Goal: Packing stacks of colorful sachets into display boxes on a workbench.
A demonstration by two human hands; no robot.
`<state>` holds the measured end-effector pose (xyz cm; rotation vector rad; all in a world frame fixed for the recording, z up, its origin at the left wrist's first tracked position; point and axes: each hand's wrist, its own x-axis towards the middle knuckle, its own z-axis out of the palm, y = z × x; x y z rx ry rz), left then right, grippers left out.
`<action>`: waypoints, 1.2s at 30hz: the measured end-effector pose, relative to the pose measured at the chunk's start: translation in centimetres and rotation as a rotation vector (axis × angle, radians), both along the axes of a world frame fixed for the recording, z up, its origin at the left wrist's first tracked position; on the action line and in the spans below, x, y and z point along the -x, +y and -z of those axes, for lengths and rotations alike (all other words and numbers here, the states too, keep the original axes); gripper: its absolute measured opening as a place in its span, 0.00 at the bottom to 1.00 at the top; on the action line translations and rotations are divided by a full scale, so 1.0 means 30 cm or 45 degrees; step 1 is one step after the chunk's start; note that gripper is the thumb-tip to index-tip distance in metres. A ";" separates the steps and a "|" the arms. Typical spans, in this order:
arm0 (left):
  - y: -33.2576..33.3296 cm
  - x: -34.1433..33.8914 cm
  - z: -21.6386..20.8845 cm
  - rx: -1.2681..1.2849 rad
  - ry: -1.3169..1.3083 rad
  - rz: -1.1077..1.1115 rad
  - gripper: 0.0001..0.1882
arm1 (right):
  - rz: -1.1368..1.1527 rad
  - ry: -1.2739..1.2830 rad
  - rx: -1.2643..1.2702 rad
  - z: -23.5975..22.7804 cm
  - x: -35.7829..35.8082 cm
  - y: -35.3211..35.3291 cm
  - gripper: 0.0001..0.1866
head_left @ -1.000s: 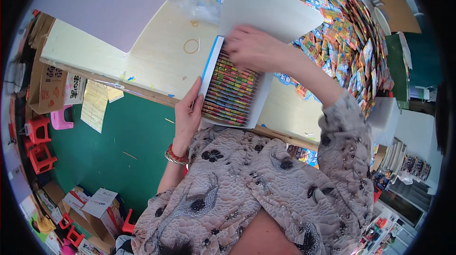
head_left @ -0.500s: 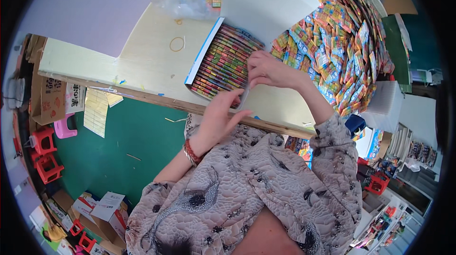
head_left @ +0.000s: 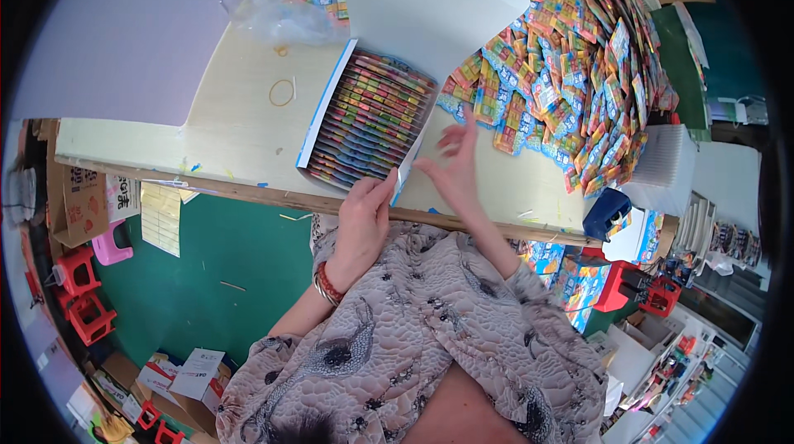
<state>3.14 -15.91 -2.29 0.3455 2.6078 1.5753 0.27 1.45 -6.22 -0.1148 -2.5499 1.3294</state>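
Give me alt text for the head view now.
A person's left hand touches the near corner of an open box filled with colourful packets. The open right hand is beside it. A heap of loose packets lies farther right on the table.

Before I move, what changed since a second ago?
The left hand has gone from the left wall of the white-and-blue cardboard box to its near right corner. The right hand has left the colourful flat packets and is beside the box's right edge, fingers spread. The white lid stays open.
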 end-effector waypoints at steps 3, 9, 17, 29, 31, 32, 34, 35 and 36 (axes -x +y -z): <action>-0.005 -0.008 0.000 0.046 -0.032 0.057 0.21 | 0.092 -0.328 0.582 0.058 -0.004 -0.062 0.52; -0.010 -0.027 0.019 0.335 0.175 0.090 0.25 | 0.062 -0.372 0.653 0.051 0.158 0.025 0.44; 0.035 0.034 -0.013 0.766 0.490 0.127 0.22 | -0.071 -0.203 0.292 0.032 0.428 0.095 0.14; -0.176 0.526 0.112 -0.168 -0.001 -0.079 0.35 | -0.246 0.159 0.261 0.114 0.557 0.110 0.10; -0.175 0.566 0.171 -0.479 -0.019 0.102 0.33 | -0.295 0.231 0.386 0.118 0.576 0.114 0.10; -0.178 0.602 0.175 -0.477 -0.019 0.108 0.33 | -0.342 0.215 0.398 0.113 0.577 0.114 0.11; -0.192 0.659 0.179 -0.632 -0.030 0.086 0.34 | -0.391 0.187 0.413 0.075 0.547 0.098 0.12; -0.204 0.685 0.184 -0.567 -0.101 0.044 0.31 | -0.346 -0.005 0.485 0.028 0.529 0.078 0.13; -0.201 0.717 0.186 -0.567 -0.097 0.052 0.31 | -0.286 -0.183 0.554 -0.006 0.518 0.077 0.14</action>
